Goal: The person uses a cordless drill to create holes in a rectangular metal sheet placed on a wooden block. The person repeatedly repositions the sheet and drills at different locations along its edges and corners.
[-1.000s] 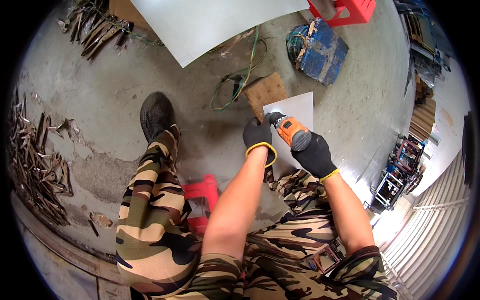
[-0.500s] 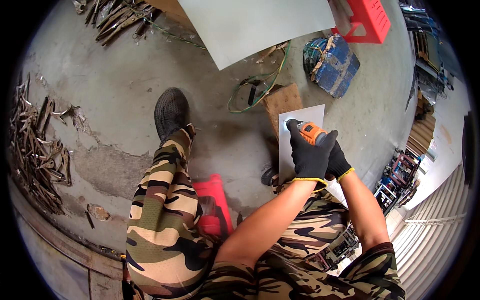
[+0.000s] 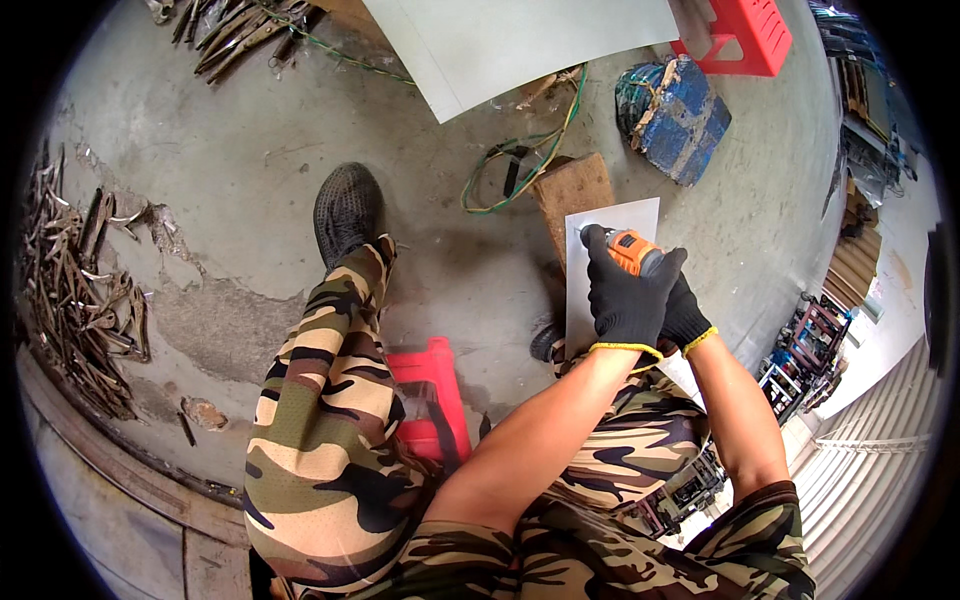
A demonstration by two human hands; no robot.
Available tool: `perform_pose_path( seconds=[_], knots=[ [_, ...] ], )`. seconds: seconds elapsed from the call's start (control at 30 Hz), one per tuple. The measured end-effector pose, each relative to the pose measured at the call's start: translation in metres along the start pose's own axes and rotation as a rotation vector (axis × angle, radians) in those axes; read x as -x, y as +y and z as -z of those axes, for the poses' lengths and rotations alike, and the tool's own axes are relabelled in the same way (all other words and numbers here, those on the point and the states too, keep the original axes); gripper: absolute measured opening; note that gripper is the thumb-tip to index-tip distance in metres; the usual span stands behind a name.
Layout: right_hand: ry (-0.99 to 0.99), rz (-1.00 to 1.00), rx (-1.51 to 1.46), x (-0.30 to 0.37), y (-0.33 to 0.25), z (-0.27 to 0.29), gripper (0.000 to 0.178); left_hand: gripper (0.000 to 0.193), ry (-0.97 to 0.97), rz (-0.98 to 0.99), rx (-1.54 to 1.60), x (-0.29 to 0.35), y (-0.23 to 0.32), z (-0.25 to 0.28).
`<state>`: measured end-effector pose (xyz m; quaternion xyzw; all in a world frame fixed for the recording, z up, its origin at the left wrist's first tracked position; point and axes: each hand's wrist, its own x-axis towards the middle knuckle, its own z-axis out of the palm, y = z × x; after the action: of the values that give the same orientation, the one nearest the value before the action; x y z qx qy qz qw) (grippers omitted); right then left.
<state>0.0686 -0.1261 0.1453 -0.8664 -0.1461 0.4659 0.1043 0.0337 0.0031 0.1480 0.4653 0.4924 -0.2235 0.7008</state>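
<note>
Both hands now on the orange drill

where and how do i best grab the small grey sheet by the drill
Probably pinch the small grey sheet by its far right corner, coming from the right: it looks thin and flat, and that corner sticks out past the wooden block, clear of the orange drill and left hand.

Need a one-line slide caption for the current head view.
Gloved left hand and right hand around an orange power drill, over a pale sheet overlapping a wooden block.
</note>
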Motion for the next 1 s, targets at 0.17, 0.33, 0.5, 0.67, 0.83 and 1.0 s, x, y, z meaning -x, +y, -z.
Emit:
perform_pose_path(
  seconds=[0.17,0.33,0.5,0.67,0.83,1.0],
  knots=[
    [0.050,0.040,0.009,0.002,-0.004,0.000,0.051,0.116,0.011,0.005,0.009,-0.002,-0.002,-0.002],
    [0.084,0.077,-0.014,-0.002,-0.002,0.002,0.051,0.116,-0.007,0.065,0.014,-0.001,0.006,0.004],
    [0.034,-0.007,0.021,-0.002,0.006,0.005,0.052,0.114,-0.022,0.108,0.033,-0.003,0.012,0.005],
    [-0.023,-0.046,0.055,-0.006,0.008,0.010,0.051,0.114,-0.062,0.122,0.084,-0.003,0.019,0.010],
    [-0.023,-0.005,0.004,-0.011,0.005,0.013,0.051,0.114,-0.068,0.126,0.141,-0.004,0.020,0.013],
    [-0.028,-0.006,-0.004,-0.012,0.003,0.020,0.051,0.117,-0.089,0.121,0.154,-0.006,0.015,0.009]
  ],
)
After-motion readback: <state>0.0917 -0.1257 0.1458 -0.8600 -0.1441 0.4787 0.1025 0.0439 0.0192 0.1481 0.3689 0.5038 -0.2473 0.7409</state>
